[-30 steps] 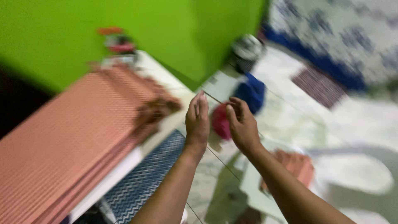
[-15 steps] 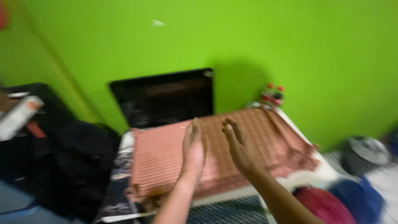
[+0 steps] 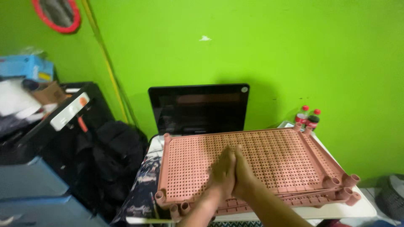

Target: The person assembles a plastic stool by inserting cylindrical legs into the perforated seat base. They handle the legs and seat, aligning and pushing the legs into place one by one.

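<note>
My left hand (image 3: 221, 173) and my right hand (image 3: 243, 174) are pressed together palm to palm, fingers straight and pointing away from me. They hold nothing and hover just above a stack of pink perforated plastic shelf panels (image 3: 290, 157) with round corner sockets. The panels lie flat on a low white table (image 3: 357, 210).
A black monitor (image 3: 200, 108) leans on the green wall behind the panels. Two red-capped bottles (image 3: 308, 118) stand at the back right. A black bag (image 3: 113, 162) and a dark cluttered cabinet (image 3: 50, 126) are on the left. A grey basket (image 3: 393, 197) sits at far right.
The view swung from the floor and the panels' side up to the green wall and steadied. My hands went from slightly apart to pressed together over the panels.
</note>
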